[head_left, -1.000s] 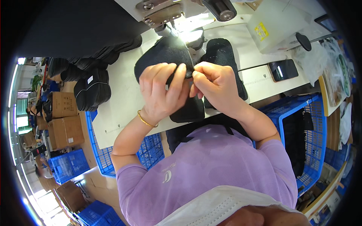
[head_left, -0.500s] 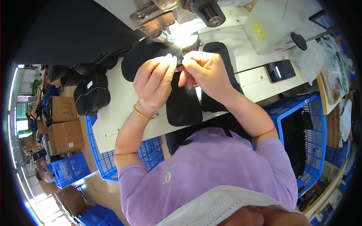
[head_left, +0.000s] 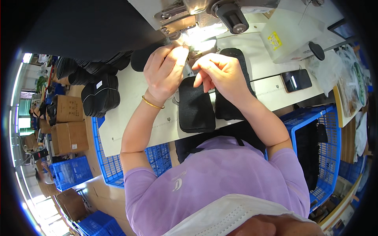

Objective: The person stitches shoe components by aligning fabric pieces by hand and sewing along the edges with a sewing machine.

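At the lit needle area of the sewing machine (head_left: 179, 25), my left hand (head_left: 162, 74) has its fingertips pressed together; glare hides what they hold. A black padded fabric piece (head_left: 142, 59) with a rounded end lies partly behind that hand. My right hand (head_left: 226, 76) hangs a little to the right, its fingers loosely bent and apart, with nothing visible in them. Below it a black oblong piece (head_left: 197, 108) rests on the white table. Another long black piece (head_left: 238, 70) lies alongside, partly covered by my right hand and wrist.
Tied stacks of black pieces (head_left: 100, 96) sit at the table's left edge. A phone (head_left: 296, 80) lies on the right, near a translucent plastic container (head_left: 285, 37) and plastic bags (head_left: 346, 69). Blue crates (head_left: 332, 149) stand below the table on both sides.
My hands have moved apart; the right one has come off the black piece's edge. My left hand has moved up to the needle area. The rounded black piece now shows less.
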Demonstrator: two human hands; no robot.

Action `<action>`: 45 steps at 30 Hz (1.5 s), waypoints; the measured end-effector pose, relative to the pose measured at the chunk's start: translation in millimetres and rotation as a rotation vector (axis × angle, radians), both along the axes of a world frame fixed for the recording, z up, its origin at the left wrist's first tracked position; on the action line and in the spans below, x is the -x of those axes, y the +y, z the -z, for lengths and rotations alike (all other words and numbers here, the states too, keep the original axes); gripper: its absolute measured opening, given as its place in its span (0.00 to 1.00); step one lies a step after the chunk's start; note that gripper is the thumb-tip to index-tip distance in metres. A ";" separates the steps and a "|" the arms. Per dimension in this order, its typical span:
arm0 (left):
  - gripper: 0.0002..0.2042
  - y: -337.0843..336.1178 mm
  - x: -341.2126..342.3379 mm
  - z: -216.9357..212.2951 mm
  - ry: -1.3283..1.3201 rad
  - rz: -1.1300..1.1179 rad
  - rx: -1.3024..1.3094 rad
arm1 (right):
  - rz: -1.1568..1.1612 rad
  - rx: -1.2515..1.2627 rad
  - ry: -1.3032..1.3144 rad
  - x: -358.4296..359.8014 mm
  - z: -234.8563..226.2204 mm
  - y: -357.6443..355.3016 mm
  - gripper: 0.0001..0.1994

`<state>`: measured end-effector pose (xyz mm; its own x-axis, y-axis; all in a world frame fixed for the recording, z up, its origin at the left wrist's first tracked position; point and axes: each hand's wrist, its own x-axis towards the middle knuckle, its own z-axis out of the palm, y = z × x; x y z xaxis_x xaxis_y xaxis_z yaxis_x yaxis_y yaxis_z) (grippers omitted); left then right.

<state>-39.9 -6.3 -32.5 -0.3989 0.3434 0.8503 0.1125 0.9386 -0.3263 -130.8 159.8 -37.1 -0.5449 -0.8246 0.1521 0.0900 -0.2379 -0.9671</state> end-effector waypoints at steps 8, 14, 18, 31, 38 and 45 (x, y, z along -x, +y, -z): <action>0.16 0.3 3.7 -0.7 0.000 -0.022 -0.010 | -0.036 -0.030 0.006 2.9 5.4 2.3 0.12; 0.15 4.6 1.4 -4.4 -0.028 -0.029 -0.012 | -0.026 -0.022 -0.017 -0.7 3.7 1.9 0.11; 0.14 8.4 -0.2 -6.2 -0.054 -0.057 -0.020 | -0.015 -0.051 0.001 -1.3 5.8 4.2 0.11; 0.16 -4.2 -2.6 -4.2 -0.103 -0.066 -0.008 | -0.044 -0.124 -0.007 -1.5 15.2 14.0 0.11; 0.21 -36.4 -29.6 -26.2 -0.389 -0.148 0.048 | -0.171 -0.248 0.019 0.0 20.3 33.4 0.11; 0.19 18.8 -51.2 -42.6 -0.362 -0.108 0.125 | -0.096 -0.007 -0.066 -25.5 17.9 13.6 0.16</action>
<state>11.3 12.5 10.1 -0.7046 0.3747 0.6026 0.1436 0.9069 -0.3961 -105.3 173.4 -55.0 -0.4724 -0.8742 0.1124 0.1756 -0.2183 -0.9600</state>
